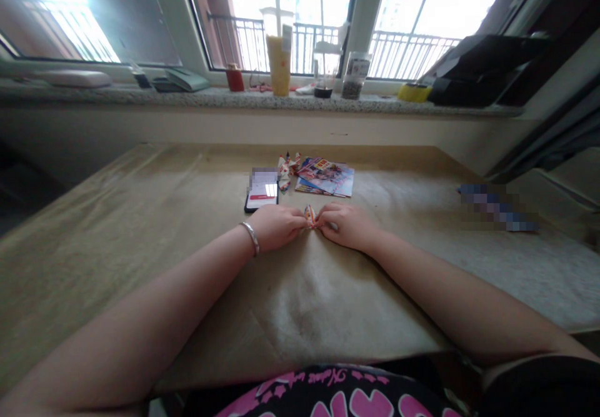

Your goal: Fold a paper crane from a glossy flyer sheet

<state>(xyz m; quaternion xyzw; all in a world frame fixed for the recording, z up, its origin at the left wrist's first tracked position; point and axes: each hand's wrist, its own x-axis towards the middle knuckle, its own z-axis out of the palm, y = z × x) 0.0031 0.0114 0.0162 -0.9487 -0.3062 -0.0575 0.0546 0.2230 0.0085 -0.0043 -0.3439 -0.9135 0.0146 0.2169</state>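
Note:
A small piece of folded, colourfully printed paper point(309, 215) stands between my two hands, low over the table. My left hand point(280, 226), with a silver bangle on its wrist, pinches the paper's left side. On the right side, the fingertips of my right hand point(345, 224) close on it too. The fingers hide its lower part. Just beyond my left hand lies a phone point(263, 190) with a lit screen. Several folded paper pieces point(287, 168) sit behind it, beside a pile of printed sheets point(327, 177).
A tan cover lies over the table point(187, 217). At the far right is a blurred, bluish flat item point(497, 207). Along the windowsill point(215, 99) stand a yellow drink cup point(280, 67), a red jar point(235, 78), a clear container point(355, 76) and a black object point(473, 76).

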